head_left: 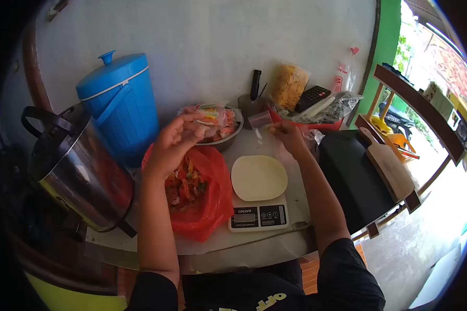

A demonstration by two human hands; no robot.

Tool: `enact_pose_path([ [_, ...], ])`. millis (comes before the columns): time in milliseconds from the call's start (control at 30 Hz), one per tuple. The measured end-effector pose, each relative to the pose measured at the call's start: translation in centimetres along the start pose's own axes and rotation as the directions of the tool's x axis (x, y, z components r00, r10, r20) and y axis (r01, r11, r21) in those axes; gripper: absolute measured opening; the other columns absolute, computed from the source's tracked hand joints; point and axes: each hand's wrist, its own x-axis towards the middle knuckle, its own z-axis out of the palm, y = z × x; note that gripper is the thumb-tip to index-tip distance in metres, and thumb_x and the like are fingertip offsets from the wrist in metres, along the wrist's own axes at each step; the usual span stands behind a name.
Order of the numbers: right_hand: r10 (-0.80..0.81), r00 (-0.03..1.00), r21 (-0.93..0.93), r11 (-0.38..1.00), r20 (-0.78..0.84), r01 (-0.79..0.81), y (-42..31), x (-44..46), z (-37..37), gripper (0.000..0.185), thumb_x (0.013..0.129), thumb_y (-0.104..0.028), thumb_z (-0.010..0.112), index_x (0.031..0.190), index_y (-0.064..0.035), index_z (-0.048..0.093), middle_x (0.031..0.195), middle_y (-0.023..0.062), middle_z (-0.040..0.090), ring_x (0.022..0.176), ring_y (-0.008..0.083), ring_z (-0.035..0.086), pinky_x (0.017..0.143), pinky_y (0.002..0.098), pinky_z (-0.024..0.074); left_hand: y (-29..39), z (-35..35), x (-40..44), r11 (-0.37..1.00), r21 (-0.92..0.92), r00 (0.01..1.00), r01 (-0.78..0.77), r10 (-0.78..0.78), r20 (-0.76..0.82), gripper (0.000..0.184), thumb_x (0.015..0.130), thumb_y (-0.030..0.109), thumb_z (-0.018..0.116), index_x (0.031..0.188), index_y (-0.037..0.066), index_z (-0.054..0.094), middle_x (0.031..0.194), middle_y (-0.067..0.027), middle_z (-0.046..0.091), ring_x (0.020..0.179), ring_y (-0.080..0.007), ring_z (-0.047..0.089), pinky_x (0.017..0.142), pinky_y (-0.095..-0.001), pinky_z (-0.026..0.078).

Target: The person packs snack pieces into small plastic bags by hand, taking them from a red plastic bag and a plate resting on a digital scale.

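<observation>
My left hand [174,144] is raised with its fingers curved and apart, at the near left edge of a metal bowl [234,136] of small plastic packets [210,115]. My right hand [289,136] pinches a small clear plastic bag [259,120] beyond the scale. The white kitchen scale [258,217] carries a bare cream tray [259,178]. Left of it lies an open red plastic bag [218,194] holding colourful twisted pieces [184,189], partly behind my left forearm.
A blue drinks cooler [122,103] and a tall steel pot [83,171] stand at left. Behind are a bag of yellow snacks [290,85], a calculator [312,98] and a dark cup [250,106]. At right, a black box [353,179] sits beside a wooden board [389,166].
</observation>
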Motion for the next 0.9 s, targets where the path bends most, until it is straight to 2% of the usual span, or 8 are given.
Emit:
enact_pose_path([
  [67,-0.036,0.999,0.154,0.988,0.014,0.033,-3.8,-1.0,1.1,0.019,0.091,-0.018,0.07,0.103,-0.0037,0.069,0.088,-0.0022,0.066,0.087,0.0063,0.056,0.082,0.0222,0.0442,-0.3,1.1,0.4,0.999,-0.033,1.0,-0.028,0.028,0.008,0.046,0.095,0.033,0.066,0.132,0.009,0.056,0.12,-0.0049,0.065,0.108,-0.014,0.059,0.09,-0.0282,0.045],
  [167,-0.122,0.984,0.308,0.948,0.133,0.076,-7.8,-2.6,2.3,0.018,0.092,-0.018,0.07,0.103,-0.0039,0.068,0.088,-0.0032,0.065,0.086,0.0063,0.055,0.081,0.023,0.0439,-0.4,3.8,0.4,0.994,-0.111,0.995,-0.009,-0.002,-0.104,0.044,0.094,0.024,0.067,0.13,0.001,0.055,0.113,-0.0071,0.066,0.106,-0.0132,0.061,0.093,-0.0285,0.047],
  [367,-0.232,0.945,0.366,0.92,0.231,0.137,-11.9,-5.1,5.1,0.021,0.092,-0.02,0.07,0.105,-0.0038,0.068,0.098,-0.0016,0.068,0.093,0.0065,0.058,0.081,0.0254,0.0448,-0.4,4.4,0.4,0.991,-0.129,0.985,-0.034,0.011,-0.171,0.032,0.091,0.021,0.071,0.115,0.0,0.066,0.097,-0.0056,0.071,0.089,-0.0092,0.064,0.08,-0.0233,0.05],
  [467,-0.246,0.947,0.302,0.937,0.205,0.177,-12.4,-5.6,6.0,0.024,0.091,-0.022,0.071,0.108,-0.0042,0.067,0.102,0.0006,0.069,0.096,0.0074,0.059,0.081,0.0265,0.0453,-0.6,4.4,0.4,0.977,-0.145,0.975,-0.159,0.132,-0.179,0.023,0.088,0.016,0.074,0.105,0.0,0.071,0.088,-0.0045,0.072,0.08,-0.007,0.063,0.073,-0.0218,0.05],
  [567,-0.292,0.946,0.319,0.918,0.14,0.236,-12.7,-5.7,6.2,0.028,0.09,-0.023,0.072,0.112,-0.0058,0.067,0.105,0.0021,0.069,0.096,0.0091,0.061,0.081,0.0277,0.0456,0.1,4.2,0.0,0.99,-0.043,0.984,-0.136,0.13,-0.12,0.021,0.085,0.009,0.076,0.104,0.001,0.071,0.084,-0.0051,0.072,0.078,-0.007,0.064,0.072,-0.0225,0.051],
  [767,-0.363,0.927,0.226,0.915,0.097,0.335,-13.2,-6.1,6.1,0.03,0.088,-0.021,0.073,0.115,-0.0091,0.068,0.107,0.0027,0.069,0.097,0.014,0.063,0.082,0.0289,0.0458,1.0,2.9,-0.4,0.994,-0.038,0.983,-0.106,0.099,-0.155,0.018,0.079,0.004,0.078,0.095,0.002,0.07,0.078,-0.0025,0.069,0.073,-0.0082,0.062,0.067,-0.0241,0.048],
  [867,-0.43,0.882,-0.007,0.898,0.193,0.439,-12.4,-6.3,6.6,0.036,0.084,-0.02,0.074,0.119,-0.0115,0.067,0.111,0.0035,0.069,0.097,0.0191,0.065,0.085,0.0338,0.0468,1.8,-0.5,-1.0,0.972,0.213,0.942,-0.1,0.161,-0.295,0.019,0.076,0.005,0.08,0.091,0.002,0.068,0.074,0.0,0.065,0.073,-0.0079,0.06,0.071,-0.0249,0.047],
  [900,-0.447,0.825,-0.044,0.87,0.346,0.491,-12.6,-6.6,6.8,0.04,0.083,-0.021,0.075,0.121,-0.0135,0.065,0.113,0.0031,0.068,0.103,0.0199,0.062,0.091,0.0366,0.0447,2.1,-1.7,-1.4,0.969,0.219,0.933,-0.109,0.176,-0.314,0.02,0.077,0.005,0.08,0.092,0.003,0.068,0.075,0.0004,0.064,0.074,-0.0078,0.06,0.072,-0.025,0.047],
])
